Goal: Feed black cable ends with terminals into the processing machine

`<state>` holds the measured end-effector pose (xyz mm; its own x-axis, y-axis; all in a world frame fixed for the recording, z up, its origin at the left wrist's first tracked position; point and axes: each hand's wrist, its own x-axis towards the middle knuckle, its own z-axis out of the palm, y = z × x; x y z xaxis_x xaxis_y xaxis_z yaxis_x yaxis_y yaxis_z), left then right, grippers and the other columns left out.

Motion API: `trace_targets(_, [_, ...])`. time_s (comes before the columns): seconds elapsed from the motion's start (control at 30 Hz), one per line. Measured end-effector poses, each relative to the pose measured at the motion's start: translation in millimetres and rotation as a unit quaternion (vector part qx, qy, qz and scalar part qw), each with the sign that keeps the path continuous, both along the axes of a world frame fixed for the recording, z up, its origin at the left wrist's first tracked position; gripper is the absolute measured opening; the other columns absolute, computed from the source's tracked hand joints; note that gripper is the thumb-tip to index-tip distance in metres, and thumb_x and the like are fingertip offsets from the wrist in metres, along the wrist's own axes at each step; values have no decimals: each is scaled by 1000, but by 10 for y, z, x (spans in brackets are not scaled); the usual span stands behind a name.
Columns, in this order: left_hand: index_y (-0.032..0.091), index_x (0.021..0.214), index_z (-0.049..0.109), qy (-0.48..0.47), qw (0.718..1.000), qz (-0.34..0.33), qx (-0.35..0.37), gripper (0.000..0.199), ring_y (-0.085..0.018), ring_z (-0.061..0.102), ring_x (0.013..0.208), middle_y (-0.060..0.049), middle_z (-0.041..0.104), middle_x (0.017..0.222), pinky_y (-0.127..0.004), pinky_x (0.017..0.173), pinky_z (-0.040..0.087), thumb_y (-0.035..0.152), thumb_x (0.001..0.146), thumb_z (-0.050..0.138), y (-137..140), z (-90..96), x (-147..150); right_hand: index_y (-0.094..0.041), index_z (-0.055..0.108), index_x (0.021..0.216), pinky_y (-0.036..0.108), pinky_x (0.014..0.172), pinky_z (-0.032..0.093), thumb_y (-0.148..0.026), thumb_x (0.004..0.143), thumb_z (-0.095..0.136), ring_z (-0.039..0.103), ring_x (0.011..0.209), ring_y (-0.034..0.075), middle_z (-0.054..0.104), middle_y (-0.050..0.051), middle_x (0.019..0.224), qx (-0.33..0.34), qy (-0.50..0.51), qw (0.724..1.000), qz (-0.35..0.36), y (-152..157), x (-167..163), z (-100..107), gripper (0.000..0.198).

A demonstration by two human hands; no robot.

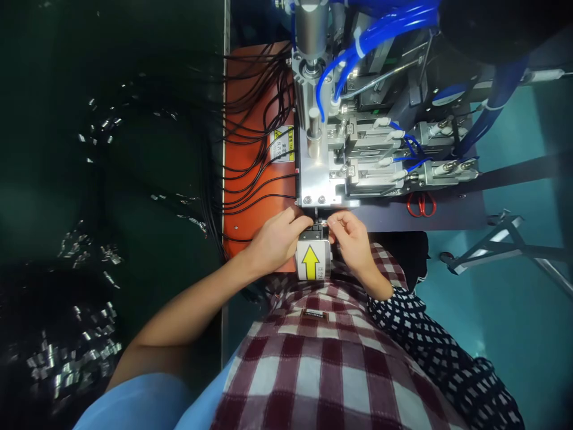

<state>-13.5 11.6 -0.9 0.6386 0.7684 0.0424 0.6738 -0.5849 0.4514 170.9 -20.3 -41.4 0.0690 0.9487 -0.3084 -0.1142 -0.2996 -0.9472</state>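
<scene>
My left hand [278, 237] is closed in a pinch at the front of the machine, its thumb and forefinger beside a small black fixture [311, 235]. My right hand [351, 240] pinches a small shiny metal-tipped piece [323, 223] from the other side, level with the left fingertips. Whatever lies between my left fingers is too small to make out. A black cable [242, 240] runs under my left hand. Just below the fixture, a rounded white cover [324, 251] carries a yellow arrow [310, 263] pointing toward the machine.
Above my hands stands a metal press plate [319, 185] with cylinders and blue air hoses [394, 24]. Black cables cross the orange board [242, 149] at left. Red-handled scissors [421, 205] lie right. Many shiny-ended cables [67, 358] fill the dark left surface.
</scene>
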Motion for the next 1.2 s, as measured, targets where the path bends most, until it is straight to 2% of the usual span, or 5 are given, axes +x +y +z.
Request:
trace_targets(0.33, [12, 105, 67, -12, 1000, -4, 7, 27, -19, 61, 82, -11, 62, 91, -29, 69, 51, 13, 94, 42, -4, -32, -29, -21, 55, 78, 27, 55, 41, -38, 89, 60, 52, 52, 11, 54, -5, 57, 17, -32, 999, 6, -18, -4, -40, 21])
trace_targets(0.53, [17, 109, 68, 71, 990, 0, 122, 29, -22, 54, 80, -10, 59, 89, -32, 67, 46, 16, 96, 42, -91, 12, -30, -21, 52, 77, 24, 52, 39, -43, 85, 63, 48, 50, 9, 51, -7, 58, -46, 71, 996, -1, -11, -30, -44, 25])
trace_targets(0.8, [12, 123, 58, 115, 993, 33, 12, 41, -24, 56, 92, -12, 60, 101, -36, 78, 50, 5, 89, 37, -242, 150, -20, -19, 58, 81, 24, 55, 40, -48, 89, 57, 49, 53, 8, 55, -4, 65, -50, 82, 995, -2, -35, 122, -87, 30])
trace_targets(0.97, [10, 120, 60, 117, 992, 46, 11, 38, -27, 57, 98, -15, 61, 108, -40, 84, 50, 7, 87, 41, -315, 145, -18, -19, 58, 79, 25, 55, 41, -42, 89, 60, 49, 54, 9, 54, -4, 65, -16, 27, 999, 39, -51, 105, -29, 25])
trace_targets(1.2, [10, 114, 63, 110, 991, 49, 51, 33, -25, 57, 91, -13, 64, 100, -37, 79, 49, 10, 92, 39, -272, 86, 30, -20, 60, 79, 27, 53, 41, -35, 83, 66, 46, 55, 11, 55, -3, 67, 9, 24, 1000, -3, -69, 10, -29, 17])
